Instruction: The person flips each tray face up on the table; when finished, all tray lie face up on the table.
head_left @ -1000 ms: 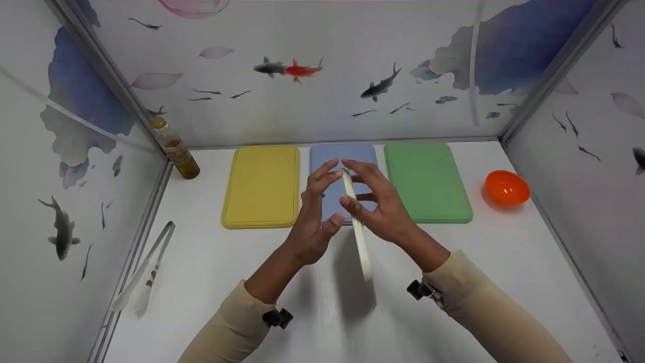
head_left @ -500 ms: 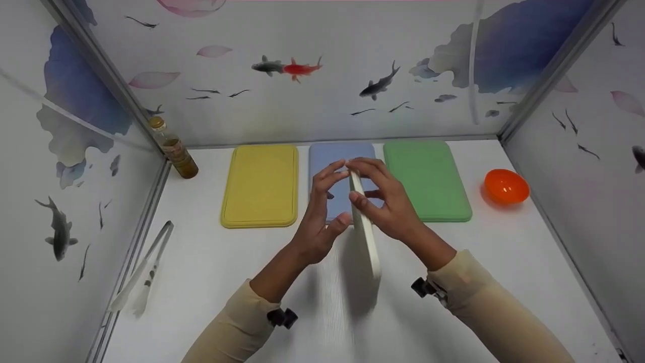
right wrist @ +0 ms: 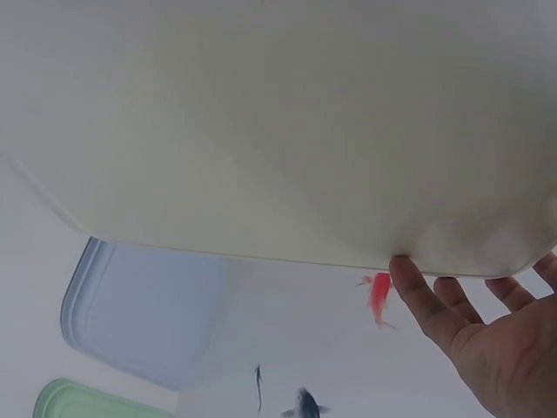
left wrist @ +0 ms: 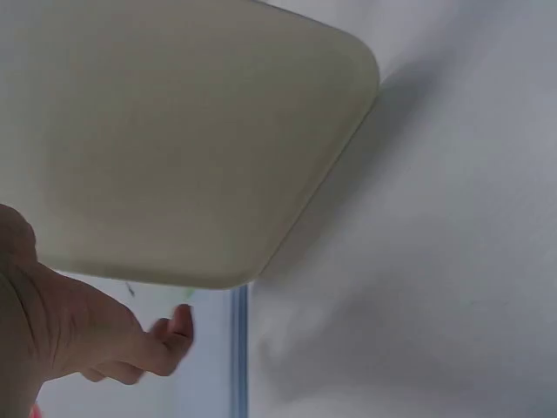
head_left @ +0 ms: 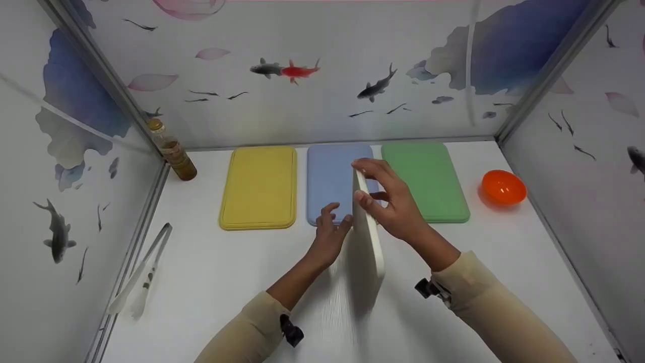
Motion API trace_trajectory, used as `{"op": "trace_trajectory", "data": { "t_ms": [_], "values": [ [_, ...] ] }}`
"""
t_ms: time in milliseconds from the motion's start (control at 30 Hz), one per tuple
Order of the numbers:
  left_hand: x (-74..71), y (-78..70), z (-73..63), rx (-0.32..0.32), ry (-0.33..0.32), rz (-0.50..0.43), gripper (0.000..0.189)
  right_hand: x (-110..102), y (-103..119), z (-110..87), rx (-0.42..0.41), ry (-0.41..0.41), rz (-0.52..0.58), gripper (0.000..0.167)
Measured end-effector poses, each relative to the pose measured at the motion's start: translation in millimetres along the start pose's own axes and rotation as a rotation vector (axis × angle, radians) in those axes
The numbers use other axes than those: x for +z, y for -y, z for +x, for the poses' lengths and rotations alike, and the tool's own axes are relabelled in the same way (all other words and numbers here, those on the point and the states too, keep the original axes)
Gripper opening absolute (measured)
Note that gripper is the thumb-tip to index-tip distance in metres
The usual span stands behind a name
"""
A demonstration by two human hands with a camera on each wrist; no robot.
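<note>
An off-white cutting board (head_left: 369,239) stands on edge in the middle of the table, its narrow side toward the head camera. My right hand (head_left: 395,204) holds its upper far part, thumb on the near edge and fingers at the far one. The right wrist view shows that hand (right wrist: 500,348) along the rim of the board (right wrist: 261,157). To the left of the board is my left hand (head_left: 327,241), fingers loosely bent, thumb tip right by the face. In the left wrist view the hand (left wrist: 96,335) grips nothing, and the board's (left wrist: 191,148) lower edge meets its shadow.
Along the back lie a yellow board (head_left: 258,189), a blue board (head_left: 330,176) and a green board (head_left: 428,186). An orange bowl (head_left: 504,187) sits at right. At left are an oil bottle (head_left: 174,154) and tongs (head_left: 146,272). Printed walls enclose three sides.
My left hand has come down from the board's top, toward me and lower along its left side. The board has shifted slightly right and turned to show more of its left face.
</note>
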State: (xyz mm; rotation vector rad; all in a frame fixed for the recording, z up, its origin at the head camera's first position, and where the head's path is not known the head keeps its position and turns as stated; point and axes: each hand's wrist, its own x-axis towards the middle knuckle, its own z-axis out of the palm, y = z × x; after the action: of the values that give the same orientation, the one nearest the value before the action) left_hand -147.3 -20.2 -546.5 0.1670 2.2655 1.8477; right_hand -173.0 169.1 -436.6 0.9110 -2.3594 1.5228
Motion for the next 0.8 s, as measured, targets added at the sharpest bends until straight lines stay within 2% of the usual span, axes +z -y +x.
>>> {"op": "trace_trajectory", "data": {
  "t_ms": [100, 200, 433, 667, 800],
  "values": [
    [9.5, 14.7, -1.0, -0.155, 0.042, 0.041, 0.089, -2.2, 1.2, -1.4, 0.015, -0.004, -0.015, 0.058],
    [15.0, 22.6, -2.5, -0.227, 0.082, 0.061, 0.098, -3.9, 4.2, -2.3, 0.055, -0.019, -0.031, 0.059],
    [17.0, 24.6, -1.6, -0.245, 0.152, 0.041, 0.111, -7.5, 10.0, -3.5, 0.109, -0.127, -0.040, 0.052],
    [22.8, 26.3, 1.7, -0.234, 0.212, -0.069, 0.092, -11.8, 12.9, -3.4, 0.177, -0.259, -0.067, 0.045],
    [24.3, 25.7, 2.3, -0.235, 0.217, -0.150, 0.085, -15.2, 11.9, -6.6, 0.221, -0.323, -0.047, 0.047]
  ]
}}
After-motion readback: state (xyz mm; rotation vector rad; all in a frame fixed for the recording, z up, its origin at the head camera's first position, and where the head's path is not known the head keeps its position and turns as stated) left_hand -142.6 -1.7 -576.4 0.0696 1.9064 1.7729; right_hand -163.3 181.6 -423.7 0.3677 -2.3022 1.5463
